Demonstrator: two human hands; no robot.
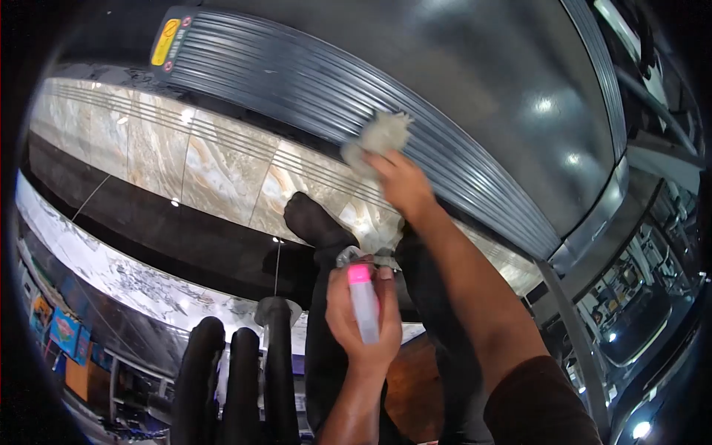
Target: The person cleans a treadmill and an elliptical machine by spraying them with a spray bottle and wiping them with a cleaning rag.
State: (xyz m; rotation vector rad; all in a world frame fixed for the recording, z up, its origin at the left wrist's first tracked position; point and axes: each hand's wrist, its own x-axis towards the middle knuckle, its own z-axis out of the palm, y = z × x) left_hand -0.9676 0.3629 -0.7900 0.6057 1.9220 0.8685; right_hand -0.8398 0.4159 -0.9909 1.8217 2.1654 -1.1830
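- Head view: R hand [401,184] grasps a fluffy off-white cloth [387,132], fingers pressed into its lower edge; cloth is at the inner edge of a long dark-grey ridged plastic rail [297,70]. Hand's blurred, so can't tell how firm the contact is.
- L hand [371,354] is wrapped round a whitish tubular container w/ bright pink end [365,308], held approx. upright over the legs, well below the cloth. Small shiny grey piece [348,256] is by its top; can't tell what it is.
- Yellow warning label [165,42] is at the rail's far L end; smooth black panel [482,67] lies beyond the rail.
- Marbled beige tile strip [222,159] runs alongside; black-covered foot [315,219] is at it.
- Risks (my read): cloth might snag in the grooves or bunch at the rail edge if pushed crosswise; R fingertips might then scrape the ridges. Container might slip if L grip slackens w/ attn. on R hand. If it holds liquid, a drip on glossy tile might cause a foot slip.
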